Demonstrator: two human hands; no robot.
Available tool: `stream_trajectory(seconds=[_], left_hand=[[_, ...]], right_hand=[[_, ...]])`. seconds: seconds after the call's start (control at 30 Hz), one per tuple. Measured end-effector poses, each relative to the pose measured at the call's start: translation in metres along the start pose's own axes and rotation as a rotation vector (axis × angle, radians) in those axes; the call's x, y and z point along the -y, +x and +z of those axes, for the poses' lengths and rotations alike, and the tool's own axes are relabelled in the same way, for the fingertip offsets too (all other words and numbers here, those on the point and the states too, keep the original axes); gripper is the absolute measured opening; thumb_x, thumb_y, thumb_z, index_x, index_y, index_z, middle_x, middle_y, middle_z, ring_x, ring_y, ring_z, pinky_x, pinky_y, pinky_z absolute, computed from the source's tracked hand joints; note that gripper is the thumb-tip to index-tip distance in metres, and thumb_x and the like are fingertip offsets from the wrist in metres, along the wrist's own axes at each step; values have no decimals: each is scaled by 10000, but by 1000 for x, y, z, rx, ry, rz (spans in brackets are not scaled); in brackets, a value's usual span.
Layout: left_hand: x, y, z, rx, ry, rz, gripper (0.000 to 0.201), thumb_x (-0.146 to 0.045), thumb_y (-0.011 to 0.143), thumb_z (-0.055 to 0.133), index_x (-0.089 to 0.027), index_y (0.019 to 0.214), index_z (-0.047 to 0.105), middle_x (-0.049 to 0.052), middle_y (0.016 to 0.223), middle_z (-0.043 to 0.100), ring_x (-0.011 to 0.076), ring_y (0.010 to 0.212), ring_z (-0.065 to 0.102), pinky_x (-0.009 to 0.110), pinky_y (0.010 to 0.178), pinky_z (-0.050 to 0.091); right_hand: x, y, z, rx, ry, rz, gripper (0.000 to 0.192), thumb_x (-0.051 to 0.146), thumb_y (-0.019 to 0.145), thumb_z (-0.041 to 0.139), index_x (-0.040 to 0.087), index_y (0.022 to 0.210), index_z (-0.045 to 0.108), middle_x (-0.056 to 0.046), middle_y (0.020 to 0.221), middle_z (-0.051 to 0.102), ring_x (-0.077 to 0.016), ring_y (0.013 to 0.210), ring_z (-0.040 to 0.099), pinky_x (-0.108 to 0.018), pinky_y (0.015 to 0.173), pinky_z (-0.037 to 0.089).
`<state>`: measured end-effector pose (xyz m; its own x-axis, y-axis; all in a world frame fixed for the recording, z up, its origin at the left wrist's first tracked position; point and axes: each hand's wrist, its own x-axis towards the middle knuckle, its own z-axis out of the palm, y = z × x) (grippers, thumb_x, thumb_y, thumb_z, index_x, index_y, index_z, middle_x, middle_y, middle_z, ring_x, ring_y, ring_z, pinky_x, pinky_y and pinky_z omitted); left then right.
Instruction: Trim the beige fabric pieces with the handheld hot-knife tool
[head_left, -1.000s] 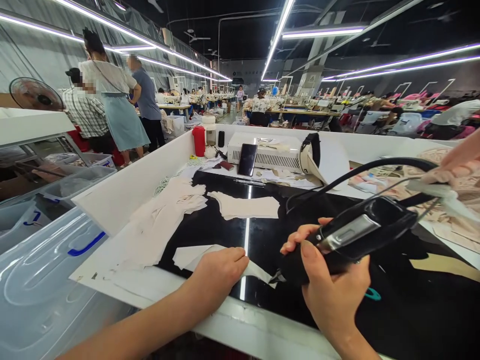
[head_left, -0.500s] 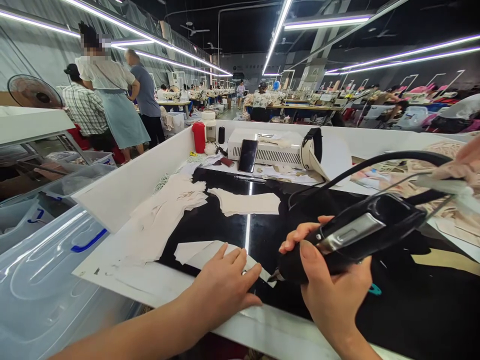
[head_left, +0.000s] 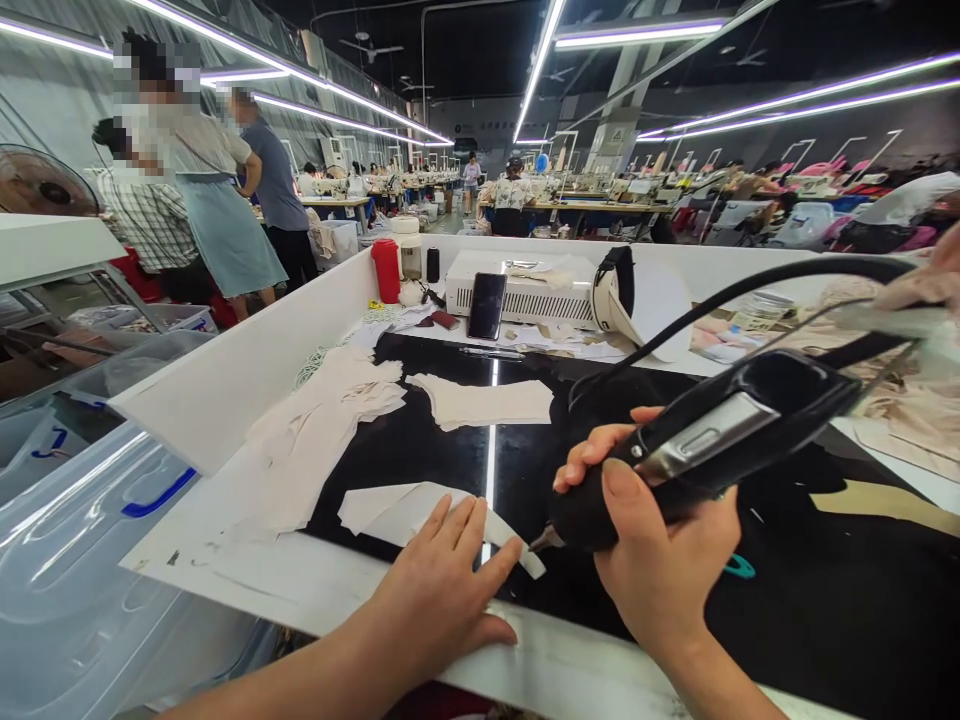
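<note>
My right hand (head_left: 660, 540) grips a black corded power tool (head_left: 697, 440) with a silver plate on its side and a pointed metal tip. The tip reaches the right end of a pale folded fabric piece (head_left: 382, 510) on the glossy black work surface (head_left: 525, 455). Fingers spread flat, my left hand (head_left: 450, 570) presses on that piece, just left of the tip. Beyond it lies another cut fabric piece (head_left: 487, 402). A heap of similar pieces (head_left: 322, 420) lies on the left.
Toward the back stand a phone (head_left: 487, 305), a white vented box (head_left: 555, 290), a red cup (head_left: 386, 270) and a white visor (head_left: 611, 295). A teal ring (head_left: 739, 567) and a tan piece (head_left: 877, 503) lie at right. Another hand (head_left: 926, 280) shows at the right edge.
The view has shifted slightly. The tool's tip now points at the side of the fabric's right end, which lies curved. Both hands keep their hold.
</note>
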<state>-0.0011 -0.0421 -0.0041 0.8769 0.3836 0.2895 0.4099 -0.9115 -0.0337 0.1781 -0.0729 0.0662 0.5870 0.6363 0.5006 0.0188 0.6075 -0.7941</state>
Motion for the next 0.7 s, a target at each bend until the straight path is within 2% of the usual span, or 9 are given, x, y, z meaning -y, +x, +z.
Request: stream_trajectory(seconds=[0.17,0.33,0.7], left_hand=[[0,-2,1,34,-7,5,885,-669,770,818,-181,1449,531,311,1444,552,437,1354,560,604,1086,510],[0,-2,-1,39,-18,2,857,-679,810,778,-179,1459,525,307,1445,553,433,1359,555,601,1078,519],[1,-2,-3,72,-52,3,816,-656,865,740,-171,1481,513,312,1473,525,444,1383,527,619,1093,500]], right_hand=[[-12,13,8,15,31,-5,348,299,879,791,282,1142,563,50,829,664,-135,628,634,-307,599,561],[-22,13,12,59,58,-2,345,261,881,779,288,1148,563,54,841,667,-130,638,637,-302,607,557],[-19,11,11,76,46,3,344,269,886,768,270,1141,537,52,837,655,-140,641,639,-326,614,564]])
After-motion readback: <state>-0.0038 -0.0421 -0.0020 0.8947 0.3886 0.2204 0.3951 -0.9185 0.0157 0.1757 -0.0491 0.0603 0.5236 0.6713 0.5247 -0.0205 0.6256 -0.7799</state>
